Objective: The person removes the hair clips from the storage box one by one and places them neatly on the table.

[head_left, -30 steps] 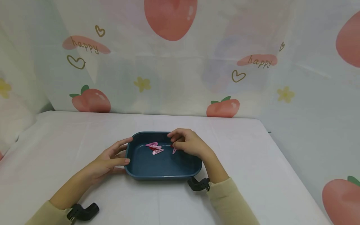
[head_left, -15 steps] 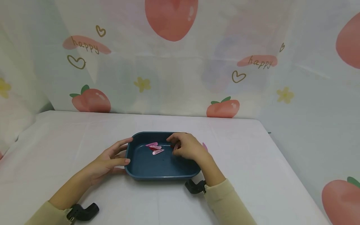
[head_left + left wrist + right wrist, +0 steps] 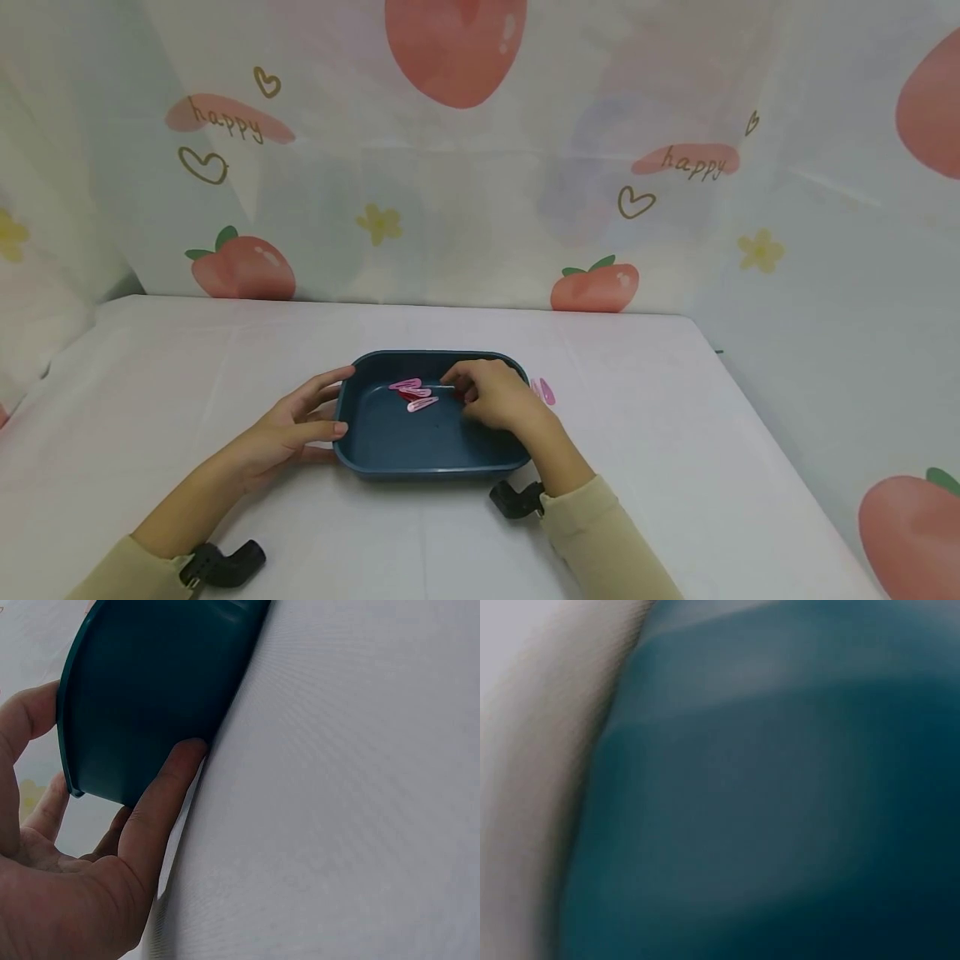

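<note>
A dark blue tray [image 3: 431,454] stands on the table. Several pink and red hair clips [image 3: 422,404] lie in a loose cluster on its floor, left of the middle. My left hand [image 3: 277,437] rests against the tray's left end, fingers spread; in the left wrist view its fingertips touch the outer wall and rim. Inside the tray's right half, my right hand [image 3: 498,396] reaches down with bent fingers. A bit of red shows beneath them, but the fingertips are mostly hidden. The right wrist view holds only a blurred tray wall [image 3: 727,810].
Two pink hair clips [image 3: 547,392] lie on the white-covered table [image 3: 675,467] just right of the tray, partly behind my right hand. A fabric backdrop [image 3: 480,217] with peach prints hangs behind the table. Each wrist wears a black camera mount [image 3: 517,500].
My right hand has sunk lower into the tray and shifted slightly left. The pink clip under its fingers is now hidden, and clips right of the tray have come into view. My left hand stays still.
</note>
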Available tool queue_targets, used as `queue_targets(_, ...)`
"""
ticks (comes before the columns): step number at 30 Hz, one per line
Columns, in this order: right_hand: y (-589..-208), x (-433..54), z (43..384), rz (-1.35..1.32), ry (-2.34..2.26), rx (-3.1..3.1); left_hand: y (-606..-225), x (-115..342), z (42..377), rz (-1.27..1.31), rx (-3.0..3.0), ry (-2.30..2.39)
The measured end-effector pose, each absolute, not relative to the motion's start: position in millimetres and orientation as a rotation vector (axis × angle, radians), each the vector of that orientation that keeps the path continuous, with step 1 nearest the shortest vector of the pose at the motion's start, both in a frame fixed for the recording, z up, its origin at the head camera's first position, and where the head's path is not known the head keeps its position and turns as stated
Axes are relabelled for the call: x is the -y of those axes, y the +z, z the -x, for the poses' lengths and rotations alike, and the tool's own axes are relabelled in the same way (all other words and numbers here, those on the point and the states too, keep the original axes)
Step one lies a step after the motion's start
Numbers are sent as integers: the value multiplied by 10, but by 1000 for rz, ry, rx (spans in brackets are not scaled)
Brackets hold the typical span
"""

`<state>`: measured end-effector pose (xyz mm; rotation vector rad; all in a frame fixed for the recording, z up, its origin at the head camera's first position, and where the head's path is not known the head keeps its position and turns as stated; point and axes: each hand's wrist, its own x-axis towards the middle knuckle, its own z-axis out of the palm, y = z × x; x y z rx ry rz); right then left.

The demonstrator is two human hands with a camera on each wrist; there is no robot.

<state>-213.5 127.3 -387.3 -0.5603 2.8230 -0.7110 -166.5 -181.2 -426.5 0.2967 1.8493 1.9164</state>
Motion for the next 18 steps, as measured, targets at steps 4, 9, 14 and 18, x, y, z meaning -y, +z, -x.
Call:
queue_targets(4,-3872,-1270,2140,549,-717,-2849,-4267,1810,1664,-294,-1853,1915)
queue_targets(9,-3871,-1282,2158,570,-768,-2858,-4269,1815,1662,-296,-1852,1915)
queue_targets(14,-3846,-1303,2172,604,-877,-2819,-4277,1819,1667,-297,-1847,1916)
queue_targets(18,-3808,-1330,2181,642,-990,-2752,-4286,1822,1674,-296,-1846,1918)
